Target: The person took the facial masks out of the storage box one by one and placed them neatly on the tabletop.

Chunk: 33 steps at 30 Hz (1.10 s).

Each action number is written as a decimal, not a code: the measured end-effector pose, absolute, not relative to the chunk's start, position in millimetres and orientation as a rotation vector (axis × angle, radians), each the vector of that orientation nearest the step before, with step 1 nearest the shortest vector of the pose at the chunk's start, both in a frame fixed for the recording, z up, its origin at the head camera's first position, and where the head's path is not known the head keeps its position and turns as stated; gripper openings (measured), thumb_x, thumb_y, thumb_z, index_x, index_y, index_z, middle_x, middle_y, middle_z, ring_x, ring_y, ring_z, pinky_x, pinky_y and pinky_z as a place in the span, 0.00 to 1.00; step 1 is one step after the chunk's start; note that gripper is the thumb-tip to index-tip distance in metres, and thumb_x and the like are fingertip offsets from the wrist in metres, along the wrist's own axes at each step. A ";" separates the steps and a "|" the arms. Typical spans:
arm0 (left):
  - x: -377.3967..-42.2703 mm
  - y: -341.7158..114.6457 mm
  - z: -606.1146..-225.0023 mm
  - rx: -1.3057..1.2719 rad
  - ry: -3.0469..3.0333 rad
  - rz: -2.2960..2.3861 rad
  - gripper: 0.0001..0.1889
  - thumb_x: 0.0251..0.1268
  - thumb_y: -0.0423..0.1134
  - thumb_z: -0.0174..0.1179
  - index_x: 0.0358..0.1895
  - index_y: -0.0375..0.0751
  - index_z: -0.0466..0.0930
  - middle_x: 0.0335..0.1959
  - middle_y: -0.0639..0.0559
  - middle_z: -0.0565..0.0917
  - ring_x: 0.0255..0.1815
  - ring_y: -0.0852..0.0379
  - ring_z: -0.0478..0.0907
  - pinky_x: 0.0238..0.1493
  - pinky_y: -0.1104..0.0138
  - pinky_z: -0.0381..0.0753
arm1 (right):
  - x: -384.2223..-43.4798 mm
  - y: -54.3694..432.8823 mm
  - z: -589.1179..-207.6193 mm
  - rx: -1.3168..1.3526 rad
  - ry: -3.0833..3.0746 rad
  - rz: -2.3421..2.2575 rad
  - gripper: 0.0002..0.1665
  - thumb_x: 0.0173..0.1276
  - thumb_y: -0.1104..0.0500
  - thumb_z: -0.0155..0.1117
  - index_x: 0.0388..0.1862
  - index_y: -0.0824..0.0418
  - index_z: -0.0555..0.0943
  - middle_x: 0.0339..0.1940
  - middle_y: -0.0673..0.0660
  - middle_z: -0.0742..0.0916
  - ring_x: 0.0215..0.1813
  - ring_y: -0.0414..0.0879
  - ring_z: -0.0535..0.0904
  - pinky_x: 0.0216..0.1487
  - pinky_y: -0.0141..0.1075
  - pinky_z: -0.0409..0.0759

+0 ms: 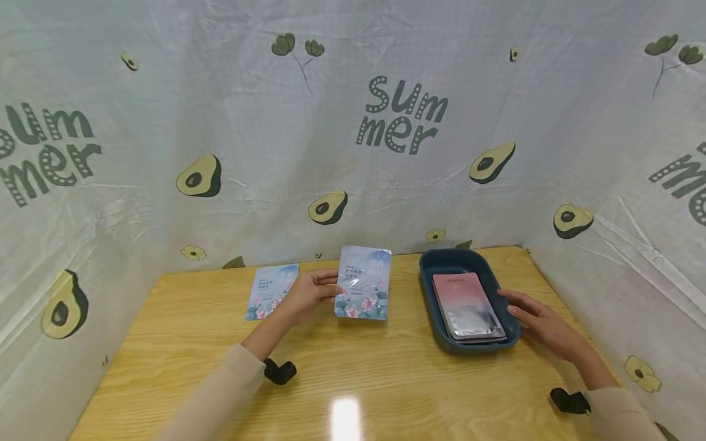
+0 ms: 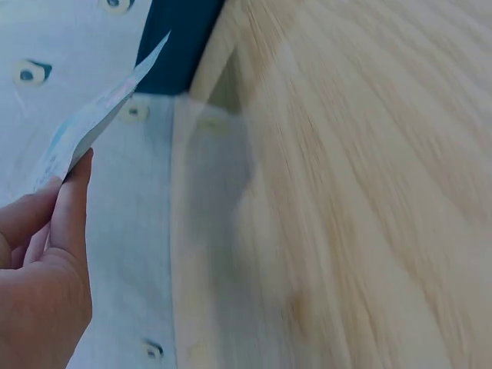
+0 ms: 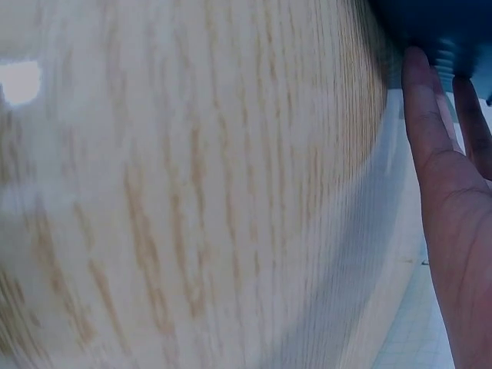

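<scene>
My left hand (image 1: 306,296) pinches a light blue sheet mask packet (image 1: 363,283) with pink flowers by its left edge. In the left wrist view the packet (image 2: 96,115) is seen nearly edge-on, raised off the table, between thumb and fingers (image 2: 73,207). A matching blue packet (image 1: 265,297) lies flat behind that forearm. To the right, my right hand (image 1: 546,321) touches the outer right side of a dark blue bin (image 1: 432,306), fingertips right at the rim. Its fingers (image 3: 427,115) are extended against the wall of the bin (image 3: 438,31) in the right wrist view. Several pink and silver packets (image 1: 469,303) lie stacked inside.
Everything stands on a light wooden table (image 1: 358,367). A white cloth (image 1: 265,184) with avocado prints hangs along its back and sides. Black wrist straps (image 1: 279,372) show at both sleeves.
</scene>
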<state>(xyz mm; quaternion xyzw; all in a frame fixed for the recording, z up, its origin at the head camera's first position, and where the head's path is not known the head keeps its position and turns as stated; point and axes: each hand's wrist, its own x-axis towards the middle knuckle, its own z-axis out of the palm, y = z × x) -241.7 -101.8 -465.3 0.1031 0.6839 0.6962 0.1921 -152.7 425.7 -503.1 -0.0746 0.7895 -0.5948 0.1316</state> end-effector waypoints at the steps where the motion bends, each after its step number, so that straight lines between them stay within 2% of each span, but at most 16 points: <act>1: -243.7 -106.2 -466.6 0.265 1.930 1.966 0.27 0.72 0.25 0.58 0.72 0.25 0.67 0.67 0.31 0.75 0.49 0.59 0.84 0.47 0.68 0.86 | -153.1 425.5 -502.8 -0.205 2.297 -1.719 0.31 0.85 0.54 0.48 0.82 0.60 0.59 0.73 0.43 0.66 0.64 0.21 0.68 0.58 0.25 0.77; 6: -249.5 -125.8 -471.6 0.164 1.984 1.978 0.27 0.72 0.25 0.59 0.71 0.24 0.68 0.66 0.30 0.76 0.47 0.61 0.85 0.45 0.69 0.87 | -152.2 423.7 -502.7 -0.186 2.297 -1.713 0.32 0.85 0.53 0.49 0.82 0.59 0.59 0.75 0.47 0.65 0.64 0.21 0.68 0.58 0.25 0.76; 15: -258.9 -152.9 -479.0 0.084 1.977 1.943 0.27 0.76 0.26 0.55 0.74 0.24 0.63 0.73 0.27 0.66 0.60 0.52 0.81 0.54 0.68 0.84 | -151.8 424.8 -503.2 -0.188 2.304 -1.702 0.31 0.85 0.53 0.48 0.82 0.58 0.59 0.75 0.47 0.65 0.64 0.21 0.68 0.58 0.25 0.77; 20: -261.9 -161.7 -484.1 0.036 1.980 1.959 0.27 0.77 0.27 0.54 0.74 0.23 0.61 0.74 0.27 0.64 0.59 0.54 0.82 0.54 0.68 0.84 | -150.4 425.7 -502.5 -0.184 2.325 -1.693 0.31 0.85 0.53 0.49 0.81 0.59 0.60 0.74 0.46 0.66 0.64 0.22 0.68 0.57 0.26 0.78; 24: -262.2 -165.2 -487.5 0.000 2.013 1.932 0.26 0.77 0.27 0.54 0.74 0.22 0.61 0.73 0.27 0.65 0.57 0.56 0.83 0.53 0.69 0.84 | -148.6 425.8 -502.8 -0.178 2.312 -1.693 0.31 0.85 0.54 0.49 0.81 0.59 0.60 0.73 0.43 0.66 0.63 0.22 0.69 0.57 0.26 0.78; 30: -264.2 -163.8 -486.5 -0.010 2.153 1.817 0.23 0.76 0.27 0.56 0.70 0.21 0.67 0.67 0.26 0.73 0.62 0.43 0.80 0.55 0.62 0.85 | -151.6 425.0 -502.1 -0.201 2.296 -1.716 0.31 0.85 0.54 0.48 0.82 0.59 0.59 0.74 0.44 0.66 0.65 0.23 0.68 0.58 0.27 0.78; 33: -265.4 -161.8 -483.4 0.013 2.227 1.718 0.23 0.75 0.28 0.57 0.68 0.19 0.69 0.62 0.27 0.78 0.60 0.40 0.81 0.55 0.58 0.85 | -152.3 426.6 -501.1 -0.204 2.284 -1.727 0.31 0.85 0.55 0.47 0.82 0.60 0.58 0.73 0.43 0.66 0.65 0.22 0.68 0.58 0.27 0.78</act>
